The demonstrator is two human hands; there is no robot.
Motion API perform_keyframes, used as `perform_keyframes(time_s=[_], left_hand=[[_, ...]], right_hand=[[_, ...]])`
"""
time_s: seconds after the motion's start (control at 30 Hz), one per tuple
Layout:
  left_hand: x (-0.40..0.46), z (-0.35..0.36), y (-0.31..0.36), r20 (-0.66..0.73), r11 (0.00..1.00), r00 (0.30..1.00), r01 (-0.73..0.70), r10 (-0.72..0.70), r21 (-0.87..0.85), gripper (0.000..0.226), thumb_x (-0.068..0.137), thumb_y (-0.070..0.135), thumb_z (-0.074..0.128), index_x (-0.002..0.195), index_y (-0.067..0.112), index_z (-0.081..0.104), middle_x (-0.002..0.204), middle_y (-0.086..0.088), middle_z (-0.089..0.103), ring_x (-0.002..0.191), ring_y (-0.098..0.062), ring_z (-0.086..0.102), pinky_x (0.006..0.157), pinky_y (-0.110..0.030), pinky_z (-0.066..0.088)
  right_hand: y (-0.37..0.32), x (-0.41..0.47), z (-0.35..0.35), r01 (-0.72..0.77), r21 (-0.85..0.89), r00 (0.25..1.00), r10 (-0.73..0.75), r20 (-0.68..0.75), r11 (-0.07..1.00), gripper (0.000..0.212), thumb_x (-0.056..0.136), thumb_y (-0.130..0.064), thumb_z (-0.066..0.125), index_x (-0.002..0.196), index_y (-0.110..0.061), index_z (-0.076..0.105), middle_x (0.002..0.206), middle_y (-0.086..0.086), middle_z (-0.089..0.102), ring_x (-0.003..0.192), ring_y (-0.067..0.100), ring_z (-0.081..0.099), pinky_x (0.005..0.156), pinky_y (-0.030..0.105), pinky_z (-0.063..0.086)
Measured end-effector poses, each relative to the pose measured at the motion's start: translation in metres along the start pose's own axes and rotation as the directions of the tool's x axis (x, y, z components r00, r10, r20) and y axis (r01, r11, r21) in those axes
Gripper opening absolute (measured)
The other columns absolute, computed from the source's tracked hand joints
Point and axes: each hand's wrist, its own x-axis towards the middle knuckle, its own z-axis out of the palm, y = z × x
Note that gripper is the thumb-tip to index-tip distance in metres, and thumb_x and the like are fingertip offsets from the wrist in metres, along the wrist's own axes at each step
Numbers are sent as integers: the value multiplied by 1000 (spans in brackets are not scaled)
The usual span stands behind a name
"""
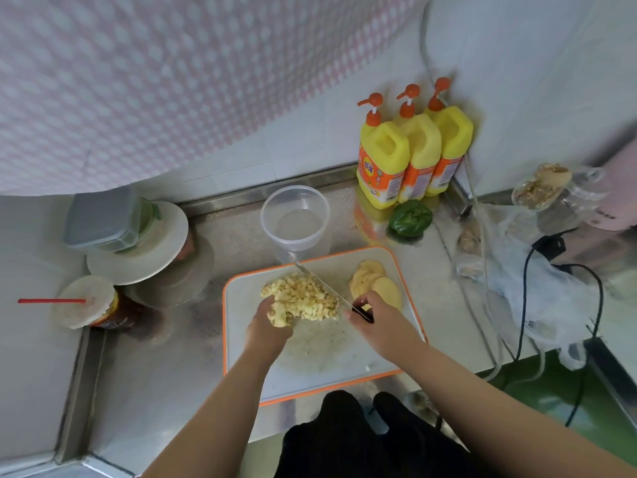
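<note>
A white cutting board with an orange rim (241, 339) lies on the steel counter. A heap of small yellow diced pieces (303, 298) sits on its far half. My left hand (269, 326) rests against the near left side of the heap, fingers curled around some pieces. My right hand (372, 319) grips the black handle of a knife (320, 281), whose blade lies along the heap's right side, tip pointing far left. Several yellow slices (377, 284) are stacked on the board's far right corner, just beyond my right hand.
A clear plastic tub (295, 219) stands just behind the board. Three yellow pump bottles (413, 150) and a green leafy bundle (410, 219) fill the back corner. Plates with a lidded box (138, 243) and a cup with a red straw (89, 301) stand left. Black cables (527, 288) and plastic bags lie right.
</note>
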Motion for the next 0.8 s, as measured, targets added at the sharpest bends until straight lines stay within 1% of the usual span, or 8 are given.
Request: perform_keyframes(time_s=[0.07, 0.2, 0.27, 0.33, 0.43, 0.57, 0.67, 0.8], left_hand=[[0, 7, 3, -27, 992, 998, -54, 58, 112, 63, 86, 20, 73, 142, 26, 45, 132, 3, 49, 124, -24, 47, 95, -37, 45], [-6, 23, 22, -74, 966, 979, -174, 192, 193, 27, 94, 35, 63, 119, 26, 59, 98, 13, 62, 103, -19, 60, 84, -36, 51], [-6, 38, 34, 4, 903, 955, -280, 295, 326, 30, 96, 32, 58, 125, 25, 58, 112, 10, 61, 111, -19, 57, 91, -36, 48], [-3, 59, 50, 121, 777, 907, -409, 403, 478, 42, 96, 32, 56, 137, 22, 51, 134, 4, 50, 128, -21, 45, 104, -37, 40], [-2, 88, 76, 252, 640, 835, -540, 489, 547, 62, 96, 40, 56, 151, 24, 31, 151, 6, 30, 140, -21, 30, 112, -37, 32], [3, 122, 94, 328, 554, 842, -531, 429, 641, 95, 89, 56, 60, 158, 20, 5, 161, 4, 8, 146, -24, 16, 115, -43, 28], [8, 140, 98, 359, 494, 862, -501, 359, 711, 94, 86, 59, 61, 156, 20, 13, 161, 2, 6, 146, -26, 11, 116, -44, 24], [11, 152, 94, 331, 467, 874, -473, 355, 747, 86, 88, 58, 60, 155, 24, 17, 155, -1, 18, 139, -27, 22, 113, -41, 26]], right_hand=[[1, 1, -8, -22, 1, 1000, 22, -17, 1000, 24, 89, -52, 55, 98, -30, 49, 76, -10, 58, 64, 5, 54, 59, 23, 40], [7, 5, -31, -28, 32, 994, 31, -107, 999, 22, 88, -50, 57, 96, -30, 50, 75, -11, 59, 64, 4, 54, 56, 20, 36], [12, 9, -44, -28, 52, 987, 36, -157, 998, 22, 89, -48, 58, 98, -28, 50, 76, -11, 59, 65, 5, 54, 54, 17, 35], [19, 13, -56, -45, 80, 976, 61, -211, 996, 24, 89, -47, 58, 101, -27, 51, 81, -9, 62, 71, 10, 58, 55, 18, 36], [27, 15, -73, -62, 116, 959, 92, -268, 991, 25, 89, -47, 59, 100, -27, 52, 84, -9, 64, 71, 6, 59, 55, 18, 37], [43, 14, -89, -121, 163, 949, 162, -271, 979, 25, 89, -45, 59, 98, -23, 55, 84, -8, 63, 73, 9, 60, 59, 21, 41], [58, 14, -98, -155, 155, 946, 192, -260, 976, 26, 89, -47, 59, 99, -24, 54, 85, -9, 62, 72, 8, 58, 59, 21, 38], [70, 13, -105, -171, 155, 950, 205, -237, 973, 25, 90, -45, 58, 101, -23, 54, 87, -10, 62, 77, 7, 59, 64, 23, 41]])
